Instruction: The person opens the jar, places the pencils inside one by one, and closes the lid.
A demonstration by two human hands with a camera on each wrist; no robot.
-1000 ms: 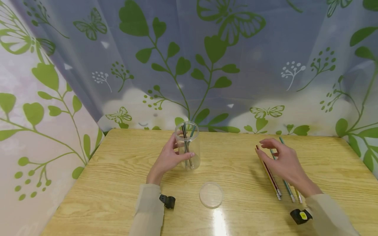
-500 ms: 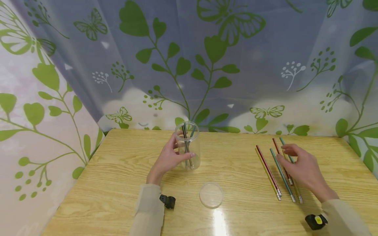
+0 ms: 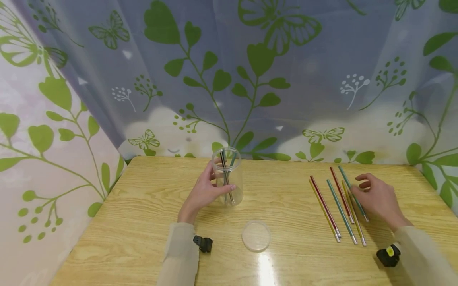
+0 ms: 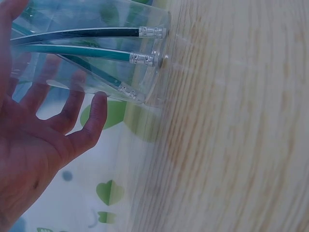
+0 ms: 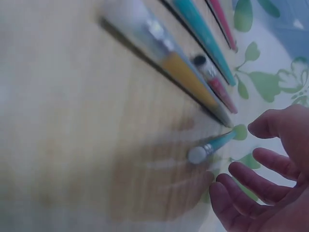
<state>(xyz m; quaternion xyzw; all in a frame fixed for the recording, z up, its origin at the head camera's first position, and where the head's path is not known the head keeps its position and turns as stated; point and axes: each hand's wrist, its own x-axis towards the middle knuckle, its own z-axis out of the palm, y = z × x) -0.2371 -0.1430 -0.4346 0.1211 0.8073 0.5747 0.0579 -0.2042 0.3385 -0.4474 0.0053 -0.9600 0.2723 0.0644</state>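
My left hand (image 3: pixel 204 194) grips a clear plastic jar (image 3: pixel 239 186), thumb across its front and fingers behind. Inside lean dark and teal pencils (image 4: pixel 91 50), their silver-banded ends down at the base. Over on the right, my right hand (image 3: pixel 381 198) hovers with loosely bent fingers around the outermost teal pencil (image 3: pixel 361 208). In the right wrist view, thumb and fingers stand apart near that teal pencil (image 5: pixel 219 142), with nothing pinched between them. Left of it lie a yellow pencil (image 3: pixel 359 226), two red pencils, another teal pencil (image 3: pixel 341 210) and a second yellow one.
A round clear lid (image 3: pixel 256 236) lies flat on the wooden table (image 3: pixel 143 238), in front of the jar. A curtain (image 3: pixel 229 79) printed with leaves and butterflies hangs behind the table's far edge and along the left side.
My right hand has moved rightward across the row of pencils, from the left ones to the outermost teal one, uncovering the others. The left hand and jar have stayed put.
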